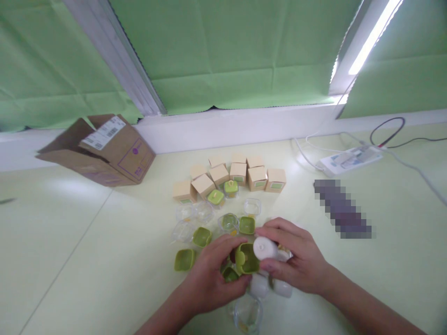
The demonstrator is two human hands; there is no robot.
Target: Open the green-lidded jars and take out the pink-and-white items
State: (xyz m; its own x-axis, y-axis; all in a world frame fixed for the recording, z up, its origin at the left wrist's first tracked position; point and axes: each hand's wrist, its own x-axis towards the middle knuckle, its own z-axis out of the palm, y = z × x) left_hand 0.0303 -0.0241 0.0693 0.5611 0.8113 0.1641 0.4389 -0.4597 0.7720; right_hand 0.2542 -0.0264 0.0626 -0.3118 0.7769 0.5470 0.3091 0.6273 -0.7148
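Note:
My left hand [218, 270] is closed around a green square cup [247, 258], its open side tilted toward me. In my right hand [295, 253] is a small white rounded piece [264, 248], gripped between thumb and fingers right beside the cup's rim. Under my hands lie more white pieces [259, 284] and a dark green cup, partly hidden. Other green cups [184, 259] rest to the left and just beyond, among clear plastic containers [184, 231]. Two clear containers with green lids [216, 197] stand farther back. Nearest me is a clear container [247, 314].
Several small cardboard boxes [257, 178] stand in a cluster at the back. A large open carton [115, 153] is at the far left by the wall. On the right are a power strip [351, 159] with cables and a pixelated dark object [342, 209]. Green blinds [230, 51] hang behind.

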